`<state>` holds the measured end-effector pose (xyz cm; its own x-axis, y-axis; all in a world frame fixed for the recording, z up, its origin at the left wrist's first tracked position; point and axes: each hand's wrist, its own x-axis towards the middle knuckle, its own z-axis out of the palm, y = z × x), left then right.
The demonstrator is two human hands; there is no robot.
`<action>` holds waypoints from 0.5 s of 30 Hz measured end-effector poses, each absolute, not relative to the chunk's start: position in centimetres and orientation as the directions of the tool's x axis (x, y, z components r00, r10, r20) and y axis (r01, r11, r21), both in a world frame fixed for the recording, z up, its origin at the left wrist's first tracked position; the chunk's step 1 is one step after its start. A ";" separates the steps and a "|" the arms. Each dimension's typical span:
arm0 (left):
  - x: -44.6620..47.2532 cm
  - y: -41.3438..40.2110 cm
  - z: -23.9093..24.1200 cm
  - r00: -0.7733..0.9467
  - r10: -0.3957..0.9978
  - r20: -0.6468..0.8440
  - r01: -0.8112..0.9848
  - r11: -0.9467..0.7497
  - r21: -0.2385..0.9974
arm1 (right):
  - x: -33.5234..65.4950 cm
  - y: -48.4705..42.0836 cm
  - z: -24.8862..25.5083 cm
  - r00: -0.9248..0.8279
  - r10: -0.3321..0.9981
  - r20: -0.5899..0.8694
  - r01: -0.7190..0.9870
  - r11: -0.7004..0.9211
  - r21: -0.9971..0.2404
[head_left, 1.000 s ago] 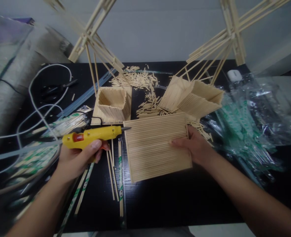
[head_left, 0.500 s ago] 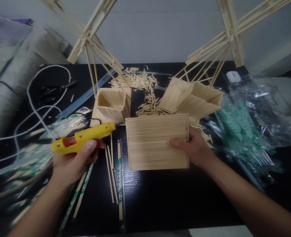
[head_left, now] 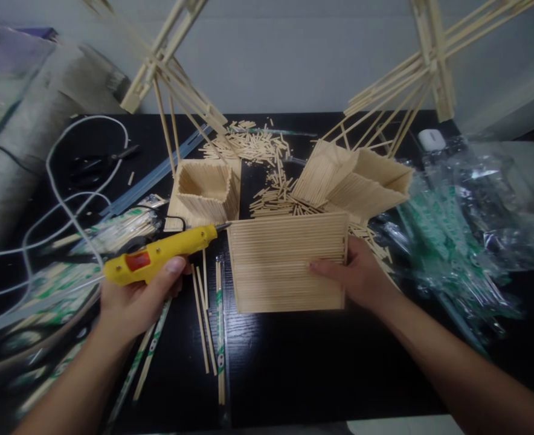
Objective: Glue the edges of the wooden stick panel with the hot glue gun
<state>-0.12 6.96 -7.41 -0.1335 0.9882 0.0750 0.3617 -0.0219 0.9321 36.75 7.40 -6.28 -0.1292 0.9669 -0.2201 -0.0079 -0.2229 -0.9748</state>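
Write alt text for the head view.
A person's left grip holds a yellow glue gun, its nozzle near the upper left corner of a wooden-stick panel in the right grip. Behind, stick-built boxes and short loose sticks sit on a black table.

The stick panel [head_left: 280,248] is hiding most fingers of the right hand [head_left: 369,275] and is covering the near edge of the loose stick pile [head_left: 271,199] behind it. Left of the panel, the left hand [head_left: 133,302] is concealing the grip of the yellow glue gun [head_left: 158,254]; whether its nozzle is touching the panel's corner is not showing clearly. Above the panel, two stick frameworks [head_left: 434,60] are running out past the top edge. Right of it, plastic wrappers [head_left: 457,235] are blurring together, their print being unreadable. Far left of it, a white cable [head_left: 99,117] is leaving the picture.
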 end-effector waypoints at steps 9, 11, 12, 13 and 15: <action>-1.2 6.6 -8.4 -0.081 0.994 0.068 0.428 -0.027 0.903 | 36.7 7.3 -6.4 -0.075 0.963 -0.260 -0.036 -0.263 -0.964; -1.3 6.6 -8.4 -0.073 0.996 0.042 0.435 -0.006 0.901 | 36.7 7.4 -6.5 -0.071 0.964 -0.255 -0.041 -0.258 -0.965; -1.3 6.6 -8.5 -0.073 0.997 0.027 0.434 0.007 0.901 | 36.7 7.4 -6.6 -0.071 0.964 -0.255 -0.048 -0.259 -0.965; -1.4 6.6 -8.5 -0.072 0.997 0.016 0.434 0.017 0.901 | 36.7 7.4 -6.6 -0.070 0.965 -0.255 -0.056 -0.259 -0.964; -1.5 6.6 -8.7 -0.068 0.998 0.001 0.434 0.029 0.900 | 36.7 7.4 -6.7 -0.071 0.964 -0.258 -0.066 -0.262 -0.963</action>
<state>-1.52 6.56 -8.71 -0.0681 0.9977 0.0005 0.4342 0.0292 0.9004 36.71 7.37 -6.73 -0.0712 0.9636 -0.2576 -0.0662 -0.2622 -0.9627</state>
